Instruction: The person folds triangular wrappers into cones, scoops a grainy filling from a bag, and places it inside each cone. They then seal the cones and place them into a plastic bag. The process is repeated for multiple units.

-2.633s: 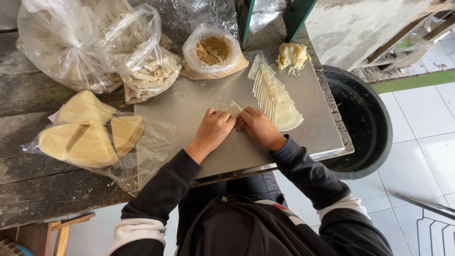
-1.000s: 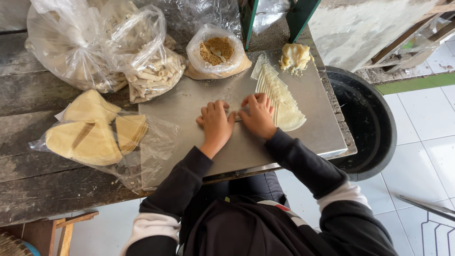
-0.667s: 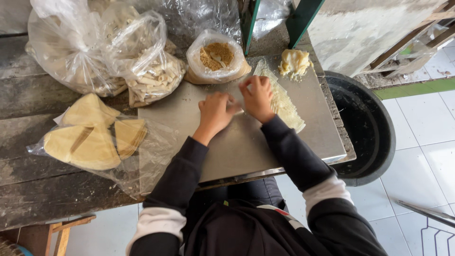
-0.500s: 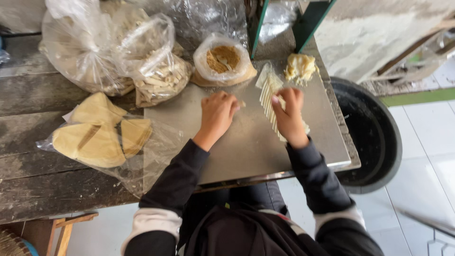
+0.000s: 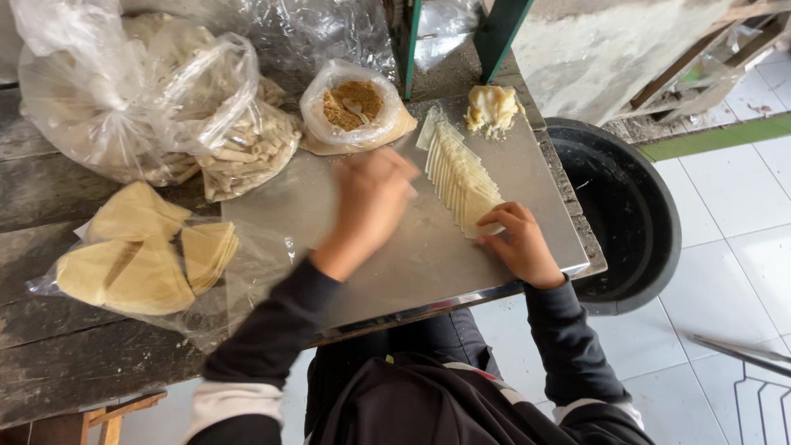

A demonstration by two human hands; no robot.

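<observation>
- We see the right hand (image 5: 519, 247) with its fingers resting on the near end of the fanned row of pale thin dough wrappers (image 5: 461, 177), by the right edge of the steel sheet (image 5: 412, 264).
- The left hand (image 5: 371, 202), blurred, hovers mid-sheet; we cannot tell its grip.
- Beyond the right edge stands a black round tub (image 5: 626, 214) on white floor tiles (image 5: 733, 247).

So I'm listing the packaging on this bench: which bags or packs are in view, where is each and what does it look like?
Large clear bag: far left, crumpled, holds pale strips.
Second clear bag: beside it, open, holds rolled pale pieces.
Small clear bag: at the metal tray's far edge, rolled open, brown crumbly filling.
Flat clear bag: near left, holds yellow triangular wrappers.
No labels, signs or screens show.
</observation>
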